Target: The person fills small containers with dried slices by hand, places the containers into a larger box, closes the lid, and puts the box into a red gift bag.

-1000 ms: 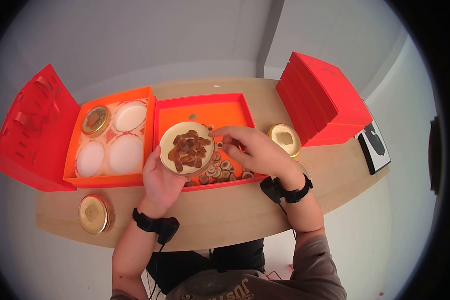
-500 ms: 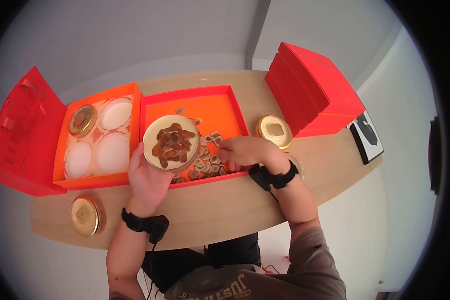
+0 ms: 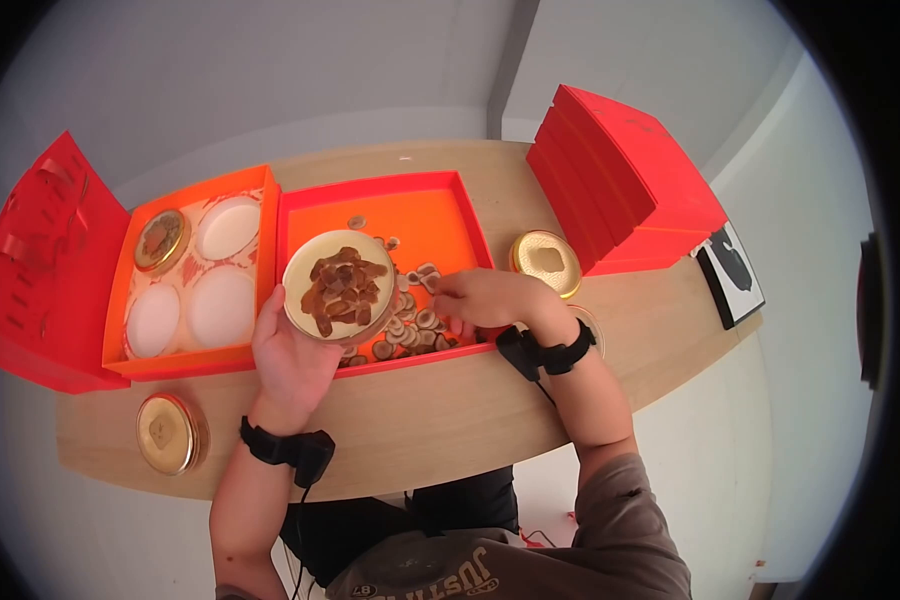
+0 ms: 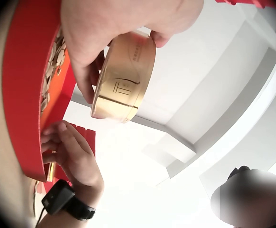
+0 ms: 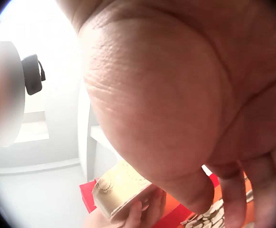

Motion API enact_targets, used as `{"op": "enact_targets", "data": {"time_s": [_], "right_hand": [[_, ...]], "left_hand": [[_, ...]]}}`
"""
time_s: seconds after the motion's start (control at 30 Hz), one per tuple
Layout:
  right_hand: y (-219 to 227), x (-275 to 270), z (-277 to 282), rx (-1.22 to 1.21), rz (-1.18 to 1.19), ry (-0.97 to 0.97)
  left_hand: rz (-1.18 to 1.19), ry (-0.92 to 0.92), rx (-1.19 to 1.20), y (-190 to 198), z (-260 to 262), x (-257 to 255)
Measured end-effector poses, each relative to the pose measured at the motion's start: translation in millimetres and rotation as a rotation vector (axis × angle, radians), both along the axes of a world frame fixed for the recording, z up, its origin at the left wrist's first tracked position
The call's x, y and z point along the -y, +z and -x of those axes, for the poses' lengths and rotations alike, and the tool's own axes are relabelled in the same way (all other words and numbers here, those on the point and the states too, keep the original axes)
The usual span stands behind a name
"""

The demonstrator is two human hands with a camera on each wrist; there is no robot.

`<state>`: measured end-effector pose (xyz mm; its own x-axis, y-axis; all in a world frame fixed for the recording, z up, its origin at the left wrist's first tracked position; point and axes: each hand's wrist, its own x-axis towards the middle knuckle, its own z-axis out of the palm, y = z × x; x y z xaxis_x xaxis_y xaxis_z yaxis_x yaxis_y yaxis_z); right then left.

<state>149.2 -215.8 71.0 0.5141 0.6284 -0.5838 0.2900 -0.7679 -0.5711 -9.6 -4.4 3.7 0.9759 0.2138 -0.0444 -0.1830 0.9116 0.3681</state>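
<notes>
My left hand (image 3: 295, 360) grips a round clear-sided jar (image 4: 123, 78), raised over the front left of a red-rimmed orange tray (image 3: 410, 205). Brown chunks (image 3: 344, 290) lie heaped on the jar's cream-coloured top. At the tray's front right, my right hand (image 3: 495, 298) is over a pile of round pale slices with dark edges (image 3: 407, 330), its fingers bent downward. Whether its fingertips pinch a slice is hidden in the head view, and the right wrist view shows mostly the palm (image 5: 161, 90).
An open box (image 3: 192, 361) with round hollows and one gold-rimmed jar (image 3: 162, 241) stands left of the tray. Another gold-lidded jar (image 3: 167, 433) sits at front left. To the right are a gold lid (image 3: 545, 262), stacked red boxes (image 3: 620, 185) and a black-and-white box (image 3: 732, 275).
My right hand has moved from beside the held jar's rim down to the slices in the tray. The left hand still holds the jar. The head view has shifted slightly.
</notes>
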Motion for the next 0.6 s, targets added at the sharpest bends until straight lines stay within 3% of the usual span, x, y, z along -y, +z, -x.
{"op": "enact_targets", "data": {"time_s": [0.1, 0.17, 0.27, 0.47, 0.6], "right_hand": [[-13.1, -0.2, -4.3, 0.088, 0.001, 0.088], [-14.3, -0.7, -9.5, 0.306, -0.099, 0.168], [-3.9, 2.3, -6.8, 0.206, -0.192, -0.001], [-9.7, 1.1, -4.6, -0.003, 0.03, 0.043], [-13.9, -0.6, -9.4, 0.203, -0.071, 0.147]], "left_hand": [[-0.015, 0.002, 0.0, 0.8, 0.3, 0.7], [-0.03, 0.005, 0.001, 0.9, 0.0, 0.3], [-0.02, 0.005, 0.009, -2.1, -0.5, -1.5], [-0.005, -0.017, 0.01, -3.0, 1.1, -1.8], [-0.017, 0.014, -0.029, -0.8, 0.3, -0.2]]}}
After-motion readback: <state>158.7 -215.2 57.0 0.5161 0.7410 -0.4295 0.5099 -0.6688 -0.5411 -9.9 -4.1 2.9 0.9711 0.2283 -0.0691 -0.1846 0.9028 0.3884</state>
